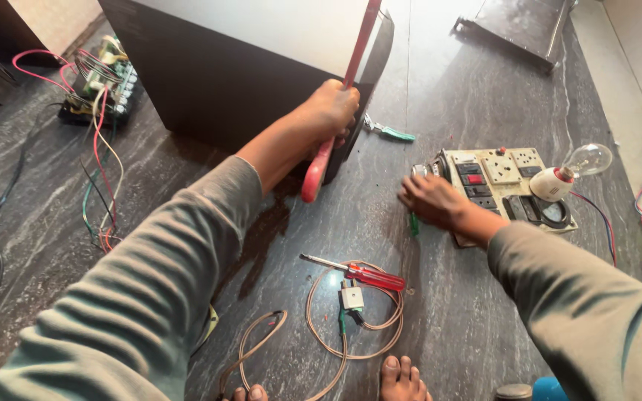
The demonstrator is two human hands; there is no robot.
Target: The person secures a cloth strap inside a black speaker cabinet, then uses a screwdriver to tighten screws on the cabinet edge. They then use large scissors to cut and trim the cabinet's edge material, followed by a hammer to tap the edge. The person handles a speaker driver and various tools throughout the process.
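My left hand [328, 111] is closed round a long red-handled tool [313, 174] that runs up along the front corner of a big grey-topped, dark-sided box [217, 82]. My right hand [431, 200] lies palm down on the dark stone floor, over a small green-handled tool [414, 224], against the left end of a cream switchboard [503, 182]. That board carries sockets, red switches, a round meter and a clear bulb [587, 159] in a white holder.
A red-handled screwdriver [362, 275] and a white plug [351, 298] lie on coiled tan cable [351, 327] near my bare toes [403, 375]. Green-handled pliers [389, 132] lie beside the box. A circuit board with coloured wires [98, 82] sits at the far left, a metal panel [521, 26] at the top right.
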